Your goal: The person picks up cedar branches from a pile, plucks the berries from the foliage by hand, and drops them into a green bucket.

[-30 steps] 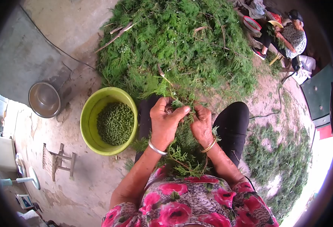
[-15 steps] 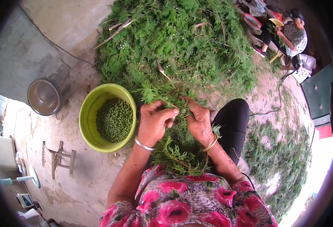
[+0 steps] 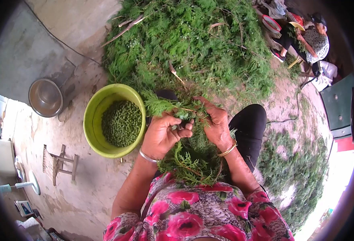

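Note:
A leafy evergreen sprig (image 3: pixel 159 105) is pinched in my right hand (image 3: pixel 216 125), its feathery end pointing left over my other hand. My left hand (image 3: pixel 161 134) is turned palm up below the sprig, fingers curled and thumb bent in, with small green berries showing at the fingertips. More cut greenery (image 3: pixel 189 164) lies in my lap. Close by my left hand stands a yellow-green bucket (image 3: pixel 89 124), partly filled with round green berries (image 3: pixel 122 123).
A big heap of evergreen branches (image 3: pixel 185 48) lies ahead. On the left are a metal basin (image 3: pixel 45 97) and a small wooden stool (image 3: pixel 58 164). Stripped greenery (image 3: pixel 293 172) spreads over the floor at right. Another person (image 3: pixel 314 42) sits far right, near a red-rimmed basin (image 3: pixel 271 24).
My left hand has drawn slightly down and left, its palm turning up and its thumb coming off the sprig. My right hand still holds the sprig. The view has shifted slightly.

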Demonstrator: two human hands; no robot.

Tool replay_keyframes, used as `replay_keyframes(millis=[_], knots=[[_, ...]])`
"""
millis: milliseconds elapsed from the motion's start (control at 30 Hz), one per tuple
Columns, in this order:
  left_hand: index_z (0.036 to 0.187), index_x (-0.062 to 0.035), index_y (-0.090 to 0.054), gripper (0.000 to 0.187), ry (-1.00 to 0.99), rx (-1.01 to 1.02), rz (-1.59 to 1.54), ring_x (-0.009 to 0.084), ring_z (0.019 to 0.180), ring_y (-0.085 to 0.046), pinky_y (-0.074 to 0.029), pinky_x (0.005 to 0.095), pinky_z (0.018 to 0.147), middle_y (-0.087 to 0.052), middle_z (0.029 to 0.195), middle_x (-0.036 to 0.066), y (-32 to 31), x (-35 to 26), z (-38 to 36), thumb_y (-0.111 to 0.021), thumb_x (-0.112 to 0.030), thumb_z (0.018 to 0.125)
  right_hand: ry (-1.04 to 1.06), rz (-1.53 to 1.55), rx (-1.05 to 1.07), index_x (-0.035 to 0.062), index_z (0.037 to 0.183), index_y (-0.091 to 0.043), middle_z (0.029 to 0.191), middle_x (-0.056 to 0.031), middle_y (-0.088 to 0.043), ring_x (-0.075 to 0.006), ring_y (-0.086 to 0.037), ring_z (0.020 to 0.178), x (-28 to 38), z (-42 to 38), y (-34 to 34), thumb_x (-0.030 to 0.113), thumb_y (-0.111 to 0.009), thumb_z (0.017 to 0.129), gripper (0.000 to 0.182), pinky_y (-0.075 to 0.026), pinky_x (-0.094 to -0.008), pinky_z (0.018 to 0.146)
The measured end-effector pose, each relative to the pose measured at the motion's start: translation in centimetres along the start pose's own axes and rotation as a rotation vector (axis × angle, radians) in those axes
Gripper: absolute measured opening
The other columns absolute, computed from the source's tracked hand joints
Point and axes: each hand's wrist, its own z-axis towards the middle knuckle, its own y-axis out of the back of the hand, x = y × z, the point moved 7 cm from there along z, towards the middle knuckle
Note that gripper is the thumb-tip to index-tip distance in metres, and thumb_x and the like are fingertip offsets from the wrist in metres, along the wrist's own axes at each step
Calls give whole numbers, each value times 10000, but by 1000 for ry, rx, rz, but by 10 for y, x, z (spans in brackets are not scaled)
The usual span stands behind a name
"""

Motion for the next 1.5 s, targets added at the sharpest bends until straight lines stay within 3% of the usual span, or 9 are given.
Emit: replay_keyframes(millis=[500,567,600,667,733,900,1033,1300,1500], knots=[[922,-12,-567,160,-18,-255,409,159,657,-560,-398,274,480,-606,798,92,23,-12,-15,-652,-28,788,36,-70,50,-44,881,-565,1118,-216,-589,-362,-569,1057,-3,-1,-8,-161,-507,649,266,-482,-326,812],[841,-27,-548,76,-172,-46,1288,105,642,-538,-397,221,497,-591,765,72,22,-28,-15,-612,-42,801,67,-86,86,-36,901,-586,1118,-201,-596,-339,-587,1040,6,-2,-13,-155,-527,654,280,-479,-321,830],[841,-27,-548,76,-172,-46,1288,105,642,-538,-397,221,497,-591,765,72,26,-29,-15,-612,-42,801,99,-102,119,-27,920,-606,1118,-186,-603,-315,-604,1024,11,-3,-18,-149,-548,659,294,-477,-316,848],[786,-31,-531,64,-717,67,1837,102,760,-539,-423,213,603,-593,789,76,3,-38,-26,-595,-23,783,79,-132,130,-27,906,-607,1108,-189,-607,-320,-607,1015,11,-7,-25,-155,-539,647,297,-480,-318,843],[719,-39,-518,80,-597,-210,1420,123,898,-527,-425,222,721,-596,816,82,32,-45,-22,-566,-17,778,62,-161,142,-28,892,-608,1097,-191,-612,-325,-611,1005,10,-8,-28,-161,-529,635,301,-483,-321,838],[672,-31,-508,220,11,-291,1032,150,615,-561,-388,201,421,-580,734,102,44,-42,-22,-597,-141,841,-54,-113,21,-25,859,-600,1033,-178,-640,-266,-631,918,1,4,-2,-41,-668,710,164,-476,-314,791],[793,5,-583,153,-54,-157,241,123,523,-531,-315,183,365,-579,667,83,33,-25,-16,-631,-136,829,-157,-112,-24,-22,866,-606,975,-158,-651,-207,-622,850,-2,4,5,8,-697,744,154,-469,-291,757],[787,10,-626,112,-397,-147,939,38,482,-431,-335,214,426,-513,558,-28,-4,-17,-3,-687,-84,787,-56,27,48,-12,879,-623,1026,-176,-634,-300,-635,941,-1,-2,-13,-158,-539,671,268,-492,-314,752],[783,5,-618,114,-120,-214,850,67,473,-478,-330,188,395,-553,602,30,13,-15,-19,-612,-105,810,-90,-95,-117,-52,775,-532,1061,-209,-615,-359,-601,992,-17,0,15,-132,-578,670,140,-495,-322,727]])
